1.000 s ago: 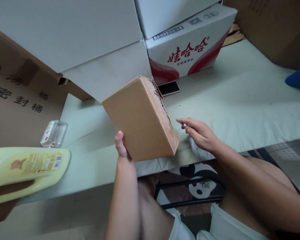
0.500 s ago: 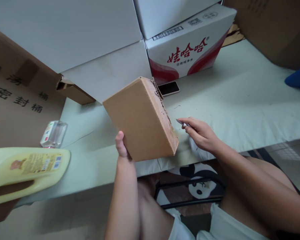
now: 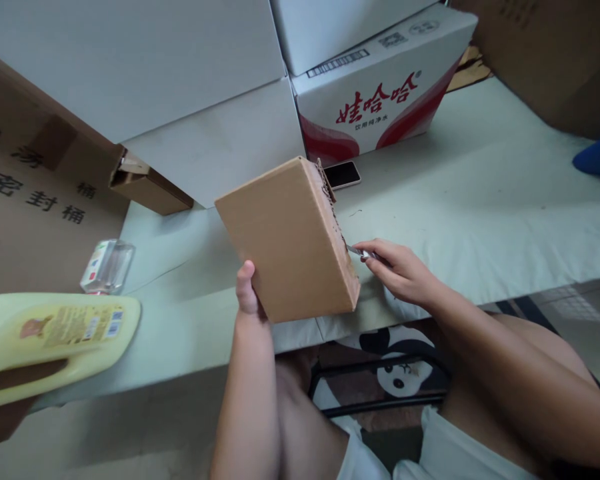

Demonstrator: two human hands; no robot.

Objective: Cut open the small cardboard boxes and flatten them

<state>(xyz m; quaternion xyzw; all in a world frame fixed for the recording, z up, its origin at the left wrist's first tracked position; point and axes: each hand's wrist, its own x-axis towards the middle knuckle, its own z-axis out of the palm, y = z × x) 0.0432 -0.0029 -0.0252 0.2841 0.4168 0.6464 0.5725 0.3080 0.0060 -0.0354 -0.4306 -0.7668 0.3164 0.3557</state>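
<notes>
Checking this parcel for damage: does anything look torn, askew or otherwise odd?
Yes. The cardboard box, held tilted in the left hand, has a ragged, torn edge along its right side, where the right hand holds a small metal tool to it. The yellow bottle lies on its side on the table.

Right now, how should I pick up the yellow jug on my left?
Grip the yellow jug by its handle, coming from the near edge of the table: it lies on its side with the handle loop towards you. Left hand holds the cardboard box, right hand a blade, so free one first.
</notes>
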